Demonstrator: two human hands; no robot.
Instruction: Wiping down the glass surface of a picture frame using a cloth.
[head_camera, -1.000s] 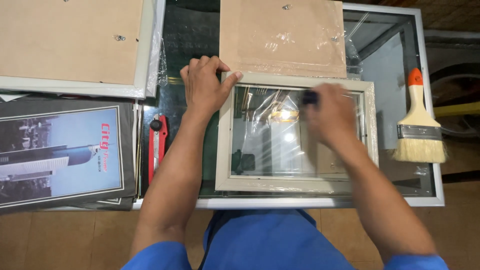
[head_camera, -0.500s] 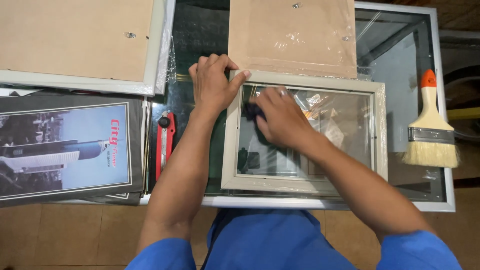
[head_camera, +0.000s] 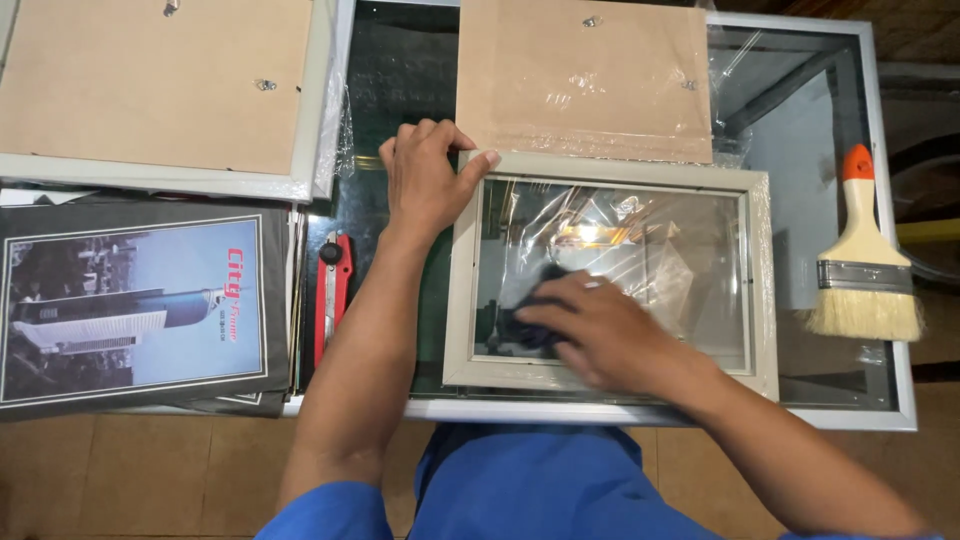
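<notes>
A pale grey picture frame (head_camera: 758, 262) with a glass pane lies flat on the glass table in front of me. My left hand (head_camera: 425, 178) presses on the frame's top left corner, thumb along the upper edge. My right hand (head_camera: 598, 332) lies on the lower left part of the glass, its fingers closed over a small dark cloth (head_camera: 522, 330) that is mostly hidden under them. Crinkled clear film shows through the pane.
A brown backing board (head_camera: 585, 80) lies just behind the frame. A bigger frame lies face down (head_camera: 150, 90) at the far left, above a poster of a building (head_camera: 130, 310). A red utility knife (head_camera: 330, 290) lies left of the frame, a paintbrush (head_camera: 862, 255) on the right.
My right hand with the dark cloth has gone from the top right of the glass to the top left, then down to the lower left. The left hand has stayed on the corner.
</notes>
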